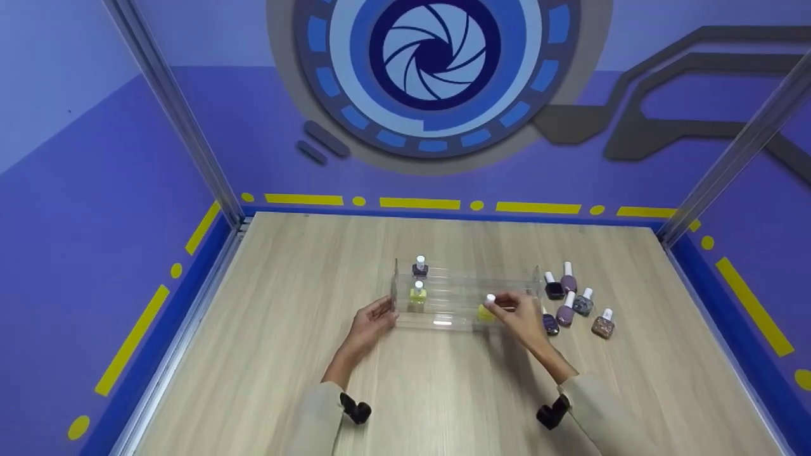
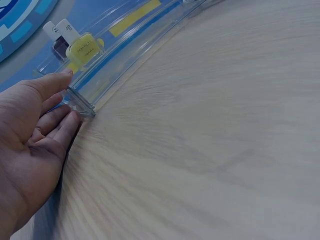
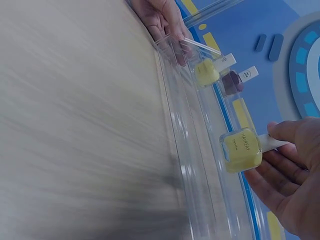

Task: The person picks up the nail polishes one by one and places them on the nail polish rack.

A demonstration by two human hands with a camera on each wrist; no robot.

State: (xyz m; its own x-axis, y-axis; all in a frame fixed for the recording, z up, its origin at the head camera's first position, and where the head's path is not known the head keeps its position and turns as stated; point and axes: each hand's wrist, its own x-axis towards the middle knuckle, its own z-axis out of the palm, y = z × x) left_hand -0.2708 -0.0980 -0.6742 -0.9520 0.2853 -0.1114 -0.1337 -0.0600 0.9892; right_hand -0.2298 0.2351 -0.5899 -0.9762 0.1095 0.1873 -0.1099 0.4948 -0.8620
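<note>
Right of centre, the right hand (image 1: pixel 523 318) is slanting leftward — pinching a yellow bottle (image 3: pixel 243 154). Left of centre, the left hand (image 1: pixel 369 323) is gripping a clear rack (image 1: pixel 451 305).

Beyond the far edge of the desk (image 1: pixel 298 272) we see a blue-purple wall (image 1: pixel 244 126) bearing a round aperture emblem (image 1: pixel 434 54); metal posts (image 1: pixel 177 114) flank both far corners.

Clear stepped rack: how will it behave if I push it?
The clear stepped rack looks stiff, with straight edges. Its thin walls suggest lightness, so it may slide. The yellow nail polish bottle standing near its left end might tip if jolted.
</note>
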